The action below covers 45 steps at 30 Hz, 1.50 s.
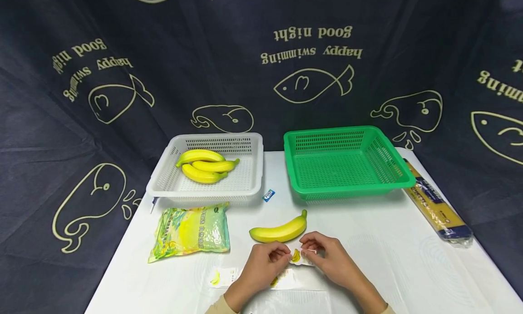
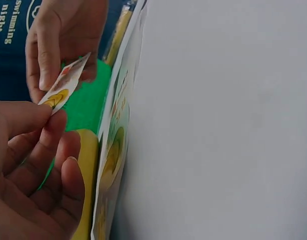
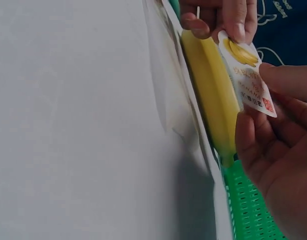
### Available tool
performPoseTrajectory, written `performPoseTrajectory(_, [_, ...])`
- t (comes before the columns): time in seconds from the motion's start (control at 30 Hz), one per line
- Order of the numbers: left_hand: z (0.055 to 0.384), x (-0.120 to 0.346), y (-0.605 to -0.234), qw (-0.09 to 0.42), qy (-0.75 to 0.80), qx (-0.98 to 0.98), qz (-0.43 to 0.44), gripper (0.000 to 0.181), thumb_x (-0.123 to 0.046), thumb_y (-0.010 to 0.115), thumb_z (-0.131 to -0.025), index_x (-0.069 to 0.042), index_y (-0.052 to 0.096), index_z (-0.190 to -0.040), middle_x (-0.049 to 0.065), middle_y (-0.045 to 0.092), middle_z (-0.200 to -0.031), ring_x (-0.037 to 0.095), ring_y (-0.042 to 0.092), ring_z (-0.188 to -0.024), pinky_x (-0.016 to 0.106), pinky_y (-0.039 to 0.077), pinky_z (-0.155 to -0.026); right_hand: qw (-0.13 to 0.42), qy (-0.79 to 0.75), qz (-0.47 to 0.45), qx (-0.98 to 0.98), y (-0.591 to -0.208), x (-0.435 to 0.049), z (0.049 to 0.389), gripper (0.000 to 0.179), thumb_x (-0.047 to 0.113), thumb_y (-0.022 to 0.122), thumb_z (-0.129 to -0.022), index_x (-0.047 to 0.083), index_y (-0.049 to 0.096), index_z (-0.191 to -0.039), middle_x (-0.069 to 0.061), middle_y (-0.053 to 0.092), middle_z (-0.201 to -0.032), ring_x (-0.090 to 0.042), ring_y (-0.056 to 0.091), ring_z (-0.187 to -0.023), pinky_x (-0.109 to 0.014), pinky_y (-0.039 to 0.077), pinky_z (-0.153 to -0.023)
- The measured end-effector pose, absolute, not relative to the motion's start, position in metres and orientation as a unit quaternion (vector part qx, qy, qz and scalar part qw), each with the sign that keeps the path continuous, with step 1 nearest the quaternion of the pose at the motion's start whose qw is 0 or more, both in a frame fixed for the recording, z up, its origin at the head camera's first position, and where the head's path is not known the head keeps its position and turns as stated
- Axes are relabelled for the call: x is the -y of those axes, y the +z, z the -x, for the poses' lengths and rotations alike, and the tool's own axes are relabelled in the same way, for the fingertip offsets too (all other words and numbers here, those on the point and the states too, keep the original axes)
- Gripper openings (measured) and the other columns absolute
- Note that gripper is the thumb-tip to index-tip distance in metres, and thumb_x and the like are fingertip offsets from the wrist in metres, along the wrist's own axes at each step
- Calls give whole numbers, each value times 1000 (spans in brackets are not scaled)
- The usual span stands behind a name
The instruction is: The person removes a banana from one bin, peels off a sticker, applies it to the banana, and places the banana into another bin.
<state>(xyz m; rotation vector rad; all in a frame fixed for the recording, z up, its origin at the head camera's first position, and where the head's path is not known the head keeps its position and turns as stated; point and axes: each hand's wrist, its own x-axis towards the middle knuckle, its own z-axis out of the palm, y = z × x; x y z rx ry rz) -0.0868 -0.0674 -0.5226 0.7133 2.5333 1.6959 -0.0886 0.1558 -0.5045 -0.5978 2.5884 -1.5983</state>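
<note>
Clearly, both hands were busy with one small label [image 1: 297, 256], which had a picture of yellow bananas on it. The left hand [image 1: 261, 263] pinched one end of it between thumb and finger, with a narrow grip. The right hand [image 1: 332, 258] held the other end, also between thumb and fingers, so the label was stretched between them, tilted, above the white table [image 1: 376, 264]. Below the hands I saw a long paper strip [image 1: 224, 277], which lay flat and carried more banana pictures; the left arm covered a part of it.

Just beyond the fingers there lay a single banana [image 1: 279, 231], its stem pointing away from the person. To the left was a shiny green and yellow bag [image 1: 192, 232]. Behind it stood a white basket [image 1: 204, 195] with three more bananas [image 1: 206, 165] close together inside. A green basket [image 1: 355, 188] stood on the right, and a tiny blue packet [image 1: 268, 195] lay near the white one. At the right edge of the table was a long package [image 1: 436, 209] in clear plastic.
</note>
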Motion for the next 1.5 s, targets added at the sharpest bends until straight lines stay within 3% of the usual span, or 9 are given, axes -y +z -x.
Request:
performPoseTrajectory(0.27, [90,71,-513,21,571,-801,-181,4,-17,71,-88,-13,71,-90,-6,66,-77,8,62,-67,24,53,-59,15,-546,109,-831,-497,-154,90,12,17,74,-86,12,69,-97,3,66,-82,-16,62,-70,-27,52,-64])
performPoseTrajectory(0.37, [95,71,-515,8,572,-802,-171,6,-17,71,-88,-12,70,-89,-6,65,-77,8,62,-66,24,53,-58,7,-556,100,-825,-506,-153,101,11,21,75,-85,16,70,-93,5,66,-81,-15,63,-70,-27,52,-64])
performPoseTrajectory(0.73, [109,78,-508,-172,440,-857,-205,10,-6,75,-81,-11,69,-88,-11,59,-71,-1,52,-60,14,44,-53,-12,-559,102,-823,-499,-132,124,9,13,76,-84,16,70,-89,6,67,-80,-15,62,-69,-27,51,-64])
performPoseTrajectory(0.9, [113,80,-508,-228,363,-882,-196,16,-12,77,-80,-14,69,-93,-11,58,-73,4,53,-65,19,44,-59,-56,-529,130,-836,-502,-124,133,11,9,76,-82,17,70,-88,8,63,-74,-11,57,-64,-25,48,-58])
performPoseTrajectory(1.07, [116,79,-512,-244,352,-881,-200,22,-10,75,-80,-14,68,-99,-13,59,-74,11,55,-69,30,41,-67,-97,-474,175,-858,-507,-120,138,17,6,78,-80,17,68,-88,11,57,-75,-5,54,-66,-22,48,-59])
performPoseTrajectory(1.23, [117,79,-516,-253,345,-881,-204,15,-10,74,-80,-17,70,-92,-15,58,-73,8,53,-71,33,39,-69,-111,-451,200,-863,-509,-119,139,17,5,77,-81,16,68,-91,10,56,-78,-4,54,-69,-21,48,-59])
performPoseTrajectory(1.5, [119,81,-517,-255,341,-879,-213,15,-7,75,-76,-19,67,-81,-14,59,-73,7,50,-71,34,40,-71,-78,-478,205,-850,-509,-124,140,19,1,73,-82,16,68,-92,11,60,-78,-5,56,-70,-23,49,-63])
